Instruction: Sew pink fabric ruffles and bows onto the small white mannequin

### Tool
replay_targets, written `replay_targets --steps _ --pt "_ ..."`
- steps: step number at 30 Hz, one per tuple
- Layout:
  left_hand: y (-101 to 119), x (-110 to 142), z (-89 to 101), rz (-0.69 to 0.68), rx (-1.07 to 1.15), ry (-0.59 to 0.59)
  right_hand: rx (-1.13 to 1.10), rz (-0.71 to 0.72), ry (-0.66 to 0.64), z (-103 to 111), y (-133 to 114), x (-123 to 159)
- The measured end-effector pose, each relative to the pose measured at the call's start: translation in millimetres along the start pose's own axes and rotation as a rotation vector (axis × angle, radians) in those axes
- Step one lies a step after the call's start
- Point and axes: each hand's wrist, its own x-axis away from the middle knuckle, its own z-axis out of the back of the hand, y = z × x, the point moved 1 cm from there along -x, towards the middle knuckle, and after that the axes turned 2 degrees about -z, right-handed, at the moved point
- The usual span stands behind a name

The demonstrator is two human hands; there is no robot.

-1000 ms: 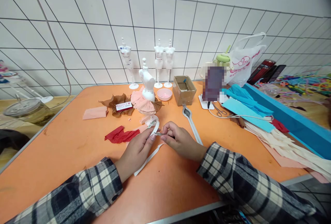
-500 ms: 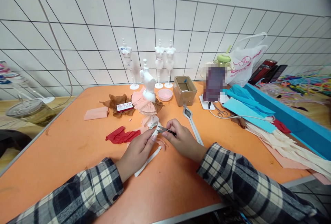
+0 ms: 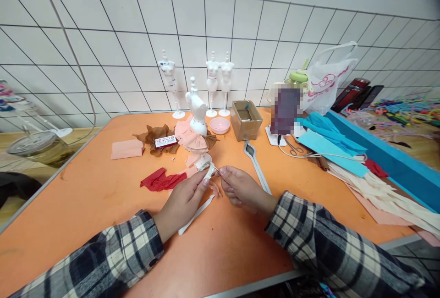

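Two hands meet over the orange counter (image 3: 113, 224), their fingertips just apart. The left hand (image 3: 184, 201) pinches a small, curled white piece (image 3: 209, 173) between thumb and fingers, narrow and closed on its lower end. The piece lies just beyond those fingertips, its long axis slanting away from the person and to the right, so its free end points towards the right hand (image 3: 240, 188). The right fingers are pinched together too, around what seems to be a thin tool (image 3: 216, 168), though it is too small and blurred to name surely. Its visible tip slants left and away, meeting or nearly meeting the white piece's free end. The left hand is the nearer of the two to the piece, since it grips it; the right fingers sit just to the right.

Below the fingertips, a white strip (image 3: 195, 216) lies flat on a slant, beside a crumpled pink scrap (image 3: 215, 190). Red paper (image 3: 161, 179) is to the left, and a white dress form (image 3: 196, 107) with a ruffled pink skirt (image 3: 188, 137) stands upright beyond the hands.
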Motion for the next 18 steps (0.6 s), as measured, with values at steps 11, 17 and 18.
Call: replay_targets --steps 11,17,18 --pt "-6 0 32.5 -0.101 -0.450 -0.049 1.197 0.420 0.267 68 -30 -11" --pt "-24 -8 59.2 -0.151 -0.654 -0.181 1.574 0.438 0.150 65 -23 -14" --pt "-26 -9 59.4 -0.153 -0.677 -0.190 1.582 0.443 0.155 65 -22 -14"
